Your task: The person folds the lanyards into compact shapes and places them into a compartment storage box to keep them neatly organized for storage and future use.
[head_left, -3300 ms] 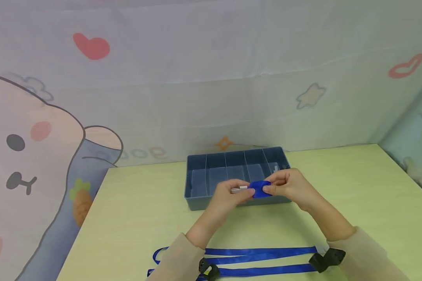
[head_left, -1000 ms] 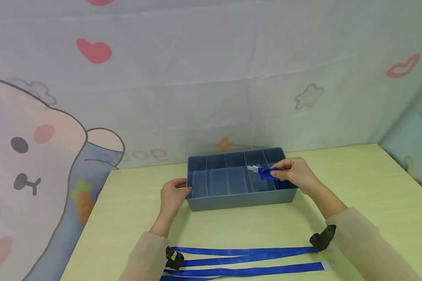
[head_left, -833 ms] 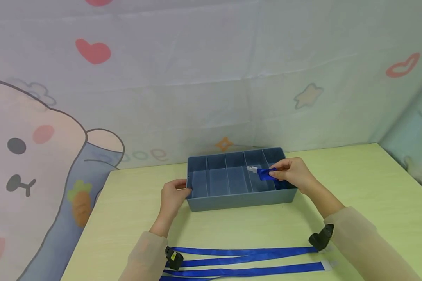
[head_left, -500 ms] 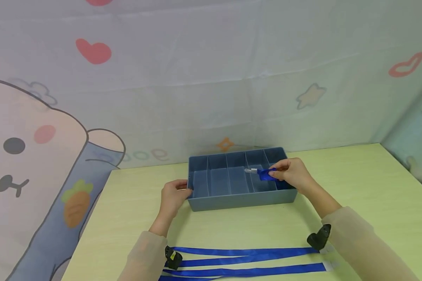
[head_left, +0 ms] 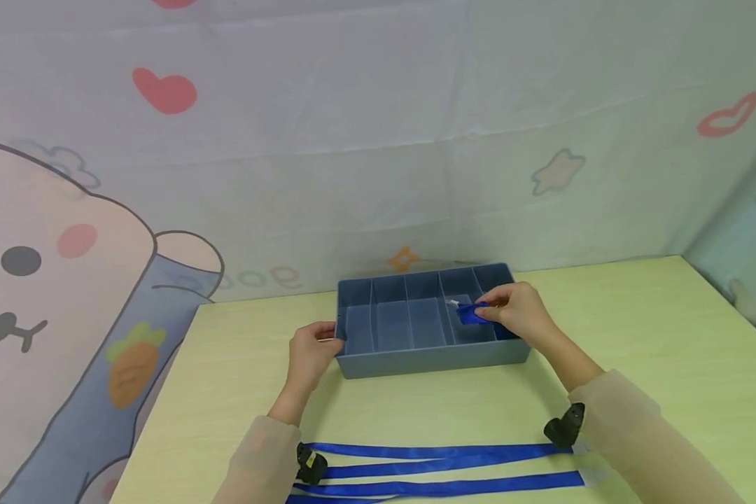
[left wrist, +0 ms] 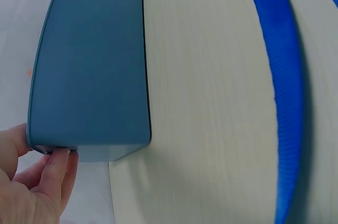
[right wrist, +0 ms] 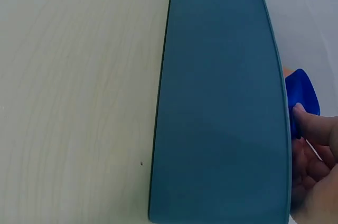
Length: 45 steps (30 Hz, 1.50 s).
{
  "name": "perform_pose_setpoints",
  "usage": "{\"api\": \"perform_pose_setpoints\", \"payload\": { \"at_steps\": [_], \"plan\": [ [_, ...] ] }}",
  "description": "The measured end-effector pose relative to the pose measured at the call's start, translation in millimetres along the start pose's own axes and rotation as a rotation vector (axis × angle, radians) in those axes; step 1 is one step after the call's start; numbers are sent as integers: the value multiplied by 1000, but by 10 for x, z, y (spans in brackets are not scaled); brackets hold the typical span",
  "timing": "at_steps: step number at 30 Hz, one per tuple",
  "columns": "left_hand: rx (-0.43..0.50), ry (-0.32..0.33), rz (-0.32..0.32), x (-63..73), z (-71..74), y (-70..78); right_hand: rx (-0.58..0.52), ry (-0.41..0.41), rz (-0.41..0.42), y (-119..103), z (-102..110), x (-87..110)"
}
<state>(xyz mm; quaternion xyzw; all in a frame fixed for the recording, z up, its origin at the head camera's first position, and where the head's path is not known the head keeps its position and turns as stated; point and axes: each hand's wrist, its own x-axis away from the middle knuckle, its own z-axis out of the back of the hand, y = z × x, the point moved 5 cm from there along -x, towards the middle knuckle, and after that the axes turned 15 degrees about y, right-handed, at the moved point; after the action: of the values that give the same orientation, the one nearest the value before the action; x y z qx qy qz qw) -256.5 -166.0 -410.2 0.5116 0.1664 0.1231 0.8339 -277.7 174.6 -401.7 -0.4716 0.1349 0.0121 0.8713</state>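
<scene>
A blue-grey compartment tray [head_left: 428,359] stands at the back of the table, its long front wall facing me. My left hand [head_left: 311,353] grips the tray's left end, thumb at the rim and fingers against the outside of the short wall. My right hand [head_left: 519,313] pinches a folded blue lanyard [head_left: 469,314] over the right-hand compartments. The lanyard's pale clip [head_left: 453,302] points left. In the right wrist view the lanyard [right wrist: 303,94] shows behind the tray's rim, between thumb and fingers. Some dark blue [head_left: 507,332] shows in the rightmost compartment, mostly hidden by my hand.
Several long blue lanyard straps [head_left: 441,484] lie stretched across the table's front, passing under both forearms. Wrist cameras [head_left: 311,463] sit at both sleeves. A printed cloth [head_left: 378,175] hangs directly behind the tray.
Earlier both hands held the folded lanyard before the tray; the left has since moved to the tray's left end. In the last half second the right hand shifted slightly left with the lanyard.
</scene>
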Motion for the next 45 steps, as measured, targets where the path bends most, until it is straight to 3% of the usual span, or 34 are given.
{"api": "perform_pose_setpoints", "payload": {
  "at_steps": [5,13,17,23,29,45],
  "plan": [
    [-2,-10,9,17,0,6,79,-50,67,-11,-78,31],
    [-14,5,4,2,1,33,88,-134,213,-29,-200,64],
    [-11,5,12,19,-2,26,162,-149,275,-51,-251,83],
    [2,4,16,41,-14,16,284,-140,330,-87,-275,80],
    [14,3,3,36,-28,20,347,-188,352,-109,-288,45],
    [5,11,11,31,-50,3,318,-335,424,-117,-237,50]
  ]
}}
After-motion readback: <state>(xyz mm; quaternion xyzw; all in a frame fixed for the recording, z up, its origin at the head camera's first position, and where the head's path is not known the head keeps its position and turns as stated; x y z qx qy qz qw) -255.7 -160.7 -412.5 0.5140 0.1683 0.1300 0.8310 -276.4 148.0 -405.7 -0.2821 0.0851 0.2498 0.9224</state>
